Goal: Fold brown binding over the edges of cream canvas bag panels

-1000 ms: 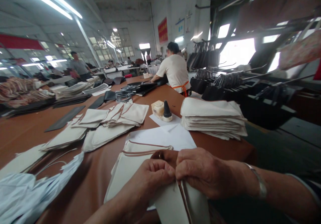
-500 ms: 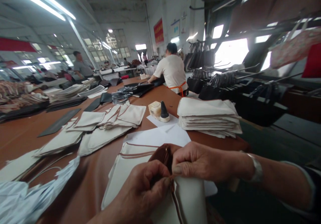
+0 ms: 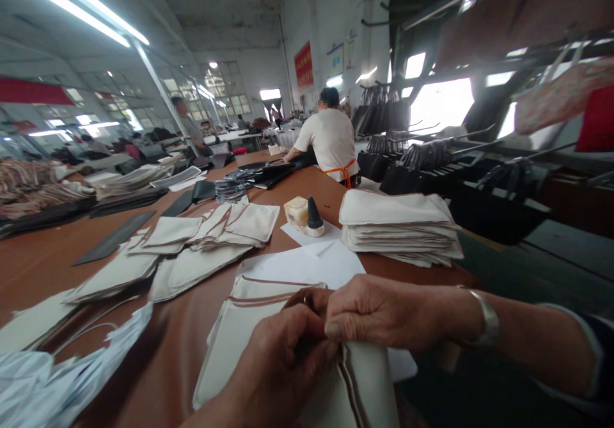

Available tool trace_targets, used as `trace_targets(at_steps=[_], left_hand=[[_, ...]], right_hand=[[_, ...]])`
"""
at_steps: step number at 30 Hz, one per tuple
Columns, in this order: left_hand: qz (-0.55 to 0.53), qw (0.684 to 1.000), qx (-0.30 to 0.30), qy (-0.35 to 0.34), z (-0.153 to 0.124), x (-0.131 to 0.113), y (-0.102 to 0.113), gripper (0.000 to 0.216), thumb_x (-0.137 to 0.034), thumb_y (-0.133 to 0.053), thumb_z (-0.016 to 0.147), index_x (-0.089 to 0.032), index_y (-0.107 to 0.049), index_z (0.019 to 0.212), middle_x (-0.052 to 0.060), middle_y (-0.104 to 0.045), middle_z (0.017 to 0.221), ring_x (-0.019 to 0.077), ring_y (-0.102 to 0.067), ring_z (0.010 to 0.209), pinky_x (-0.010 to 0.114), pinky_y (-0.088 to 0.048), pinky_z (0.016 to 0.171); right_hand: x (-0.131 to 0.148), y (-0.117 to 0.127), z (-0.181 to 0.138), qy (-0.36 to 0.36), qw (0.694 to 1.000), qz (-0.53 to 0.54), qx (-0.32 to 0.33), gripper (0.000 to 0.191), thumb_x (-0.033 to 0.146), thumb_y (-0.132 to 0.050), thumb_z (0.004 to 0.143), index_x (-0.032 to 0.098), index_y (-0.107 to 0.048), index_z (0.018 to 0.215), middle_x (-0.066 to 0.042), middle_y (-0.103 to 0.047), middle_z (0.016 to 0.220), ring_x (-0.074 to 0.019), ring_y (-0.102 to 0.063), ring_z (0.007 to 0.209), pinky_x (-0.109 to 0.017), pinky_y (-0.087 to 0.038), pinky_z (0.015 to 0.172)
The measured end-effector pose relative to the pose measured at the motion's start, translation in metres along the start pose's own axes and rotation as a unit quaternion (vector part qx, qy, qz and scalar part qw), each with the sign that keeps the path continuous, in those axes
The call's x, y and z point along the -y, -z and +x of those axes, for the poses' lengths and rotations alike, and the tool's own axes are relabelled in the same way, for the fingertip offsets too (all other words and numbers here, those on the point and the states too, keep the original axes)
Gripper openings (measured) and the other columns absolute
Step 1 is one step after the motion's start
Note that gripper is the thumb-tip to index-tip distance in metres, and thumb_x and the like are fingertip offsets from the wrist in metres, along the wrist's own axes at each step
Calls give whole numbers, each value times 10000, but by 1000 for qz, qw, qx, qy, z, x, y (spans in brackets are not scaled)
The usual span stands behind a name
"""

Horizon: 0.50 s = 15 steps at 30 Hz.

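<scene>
Head view: left hand (image 3: 281, 354) and right hand (image 3: 362, 313), both pinched closed, hold a cream piece (image 3: 371, 380) by the surface (image 3: 167, 338), probably steadying its trimmed edge; beyond, a cream stack (image 3: 398, 223) lies flat, seemingly for tidiness; paper (image 3: 309, 265) perhaps shields the surface.

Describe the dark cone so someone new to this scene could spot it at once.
On the brown tabletop, find the white papers left of the neat stack of cream pieces. Toward their far end stands the cone, just right of a yellowish block. Unlike that pale block, it is dark and tapers upward.
</scene>
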<state>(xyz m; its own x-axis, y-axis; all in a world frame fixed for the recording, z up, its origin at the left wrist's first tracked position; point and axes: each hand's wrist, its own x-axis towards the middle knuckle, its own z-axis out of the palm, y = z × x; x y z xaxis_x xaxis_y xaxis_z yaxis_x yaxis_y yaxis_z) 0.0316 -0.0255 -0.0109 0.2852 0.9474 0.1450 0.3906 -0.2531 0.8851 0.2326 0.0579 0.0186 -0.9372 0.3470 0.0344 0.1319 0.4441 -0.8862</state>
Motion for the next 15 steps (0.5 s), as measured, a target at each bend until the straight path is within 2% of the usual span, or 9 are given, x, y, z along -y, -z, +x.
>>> trace_targets(at_steps=[3, 5, 7, 11, 15], left_hand=[[-65, 994, 48, 72, 0, -3, 9, 263, -353, -760, 747, -154, -592, 788, 0, -582, 764, 95, -454, 636, 184, -368, 551], [-132, 977, 101, 136, -1, -4, 18, 375, -371, -812, 683, -148, -623, 917, 7, -598, 833, 119, -490, 715, 200, -392, 612], [-173, 959, 136, 178, -2, -1, 26, 401, -396, -790, 697, -132, -652, 966, 8, -595, 830, 126, -486, 732, 213, -380, 641], [-191, 954, 109, 204, 0, 9, 29, 295, -396, -661, 795, -103, -699, 804, -9, -531, 653, 107, -426, 624, 225, -302, 582], [-200, 949, 96, 223, 3, 12, 20, 218, -306, -664, 751, -91, -695, 733, -14, -515, 593, 87, -391, 559, 221, -267, 541]], right_hand=[[-3, -4, 2, 0, 1000, 12, 1, 251, 252, -582, 910, 77, -624, 735, 14, -513, 680, -70, -453, 637, -177, -369, 609], [-8, -6, 1, -5, 999, 49, -8, 243, 274, -604, 898, 64, -670, 797, -17, -577, 741, -93, -502, 693, -193, -398, 646], [-12, -6, -1, -7, 997, 76, -7, 281, 316, -614, 896, 51, -687, 836, -43, -610, 782, -107, -518, 717, -206, -413, 659], [-11, -3, -3, -2, 995, 97, 8, 335, 357, -616, 904, 36, -679, 834, -56, -618, 784, -103, -516, 704, -206, -417, 657], [-12, -3, -3, -11, 993, 116, 7, 373, 401, -640, 890, 36, -675, 825, -57, -620, 784, -102, -517, 699, -202, -413, 648]])
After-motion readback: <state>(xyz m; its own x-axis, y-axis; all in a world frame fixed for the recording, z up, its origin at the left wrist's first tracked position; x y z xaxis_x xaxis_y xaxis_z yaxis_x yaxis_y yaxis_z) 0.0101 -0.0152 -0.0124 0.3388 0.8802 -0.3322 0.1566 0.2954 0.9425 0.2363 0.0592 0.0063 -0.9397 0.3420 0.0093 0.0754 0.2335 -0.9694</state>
